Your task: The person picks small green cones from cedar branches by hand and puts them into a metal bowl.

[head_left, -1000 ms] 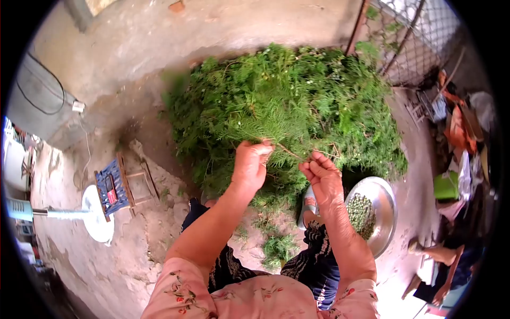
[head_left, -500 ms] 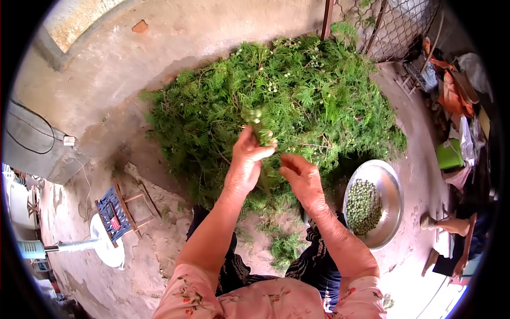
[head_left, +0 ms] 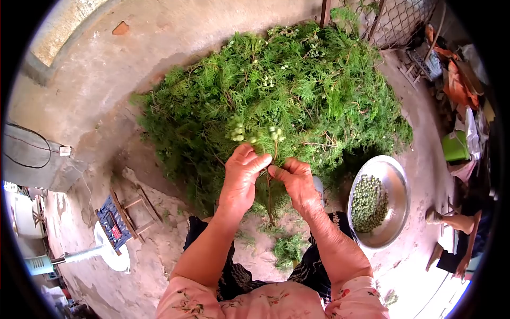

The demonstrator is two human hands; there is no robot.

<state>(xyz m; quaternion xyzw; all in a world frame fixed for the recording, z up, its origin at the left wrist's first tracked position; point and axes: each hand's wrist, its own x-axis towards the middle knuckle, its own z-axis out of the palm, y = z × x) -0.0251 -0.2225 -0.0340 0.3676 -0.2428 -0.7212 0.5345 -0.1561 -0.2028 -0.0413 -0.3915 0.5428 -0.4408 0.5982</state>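
My left hand [head_left: 240, 178] pinches a green conifer sprig [head_left: 277, 139] that carries pale green, berry-like cones at its tips. Close beside it, my right hand [head_left: 298, 183] has thumb and forefinger closed on the same sprig near its stem. A thin brown stem hangs down between the two hands. Behind them lies a large heap of cut conifer branches [head_left: 319, 95], with similar cones among the foliage. To the right of my right hand is a metal basin [head_left: 394, 212], partly filled with small green cones [head_left: 369, 204].
A small wooden stool with a woven seat [head_left: 112, 226] stands at left by a white round base [head_left: 119, 258]. Loose green sprigs [head_left: 289, 250] lie between my legs. Another person's leg [head_left: 457, 224] shows at right, below piled bags and a green box [head_left: 455, 147]. A wall rises behind.
The sprig's cones have separated into two visible clusters. My right hand has moved in against my left and now grips the sprig, and a stem shows hanging below. The view has shifted slightly.
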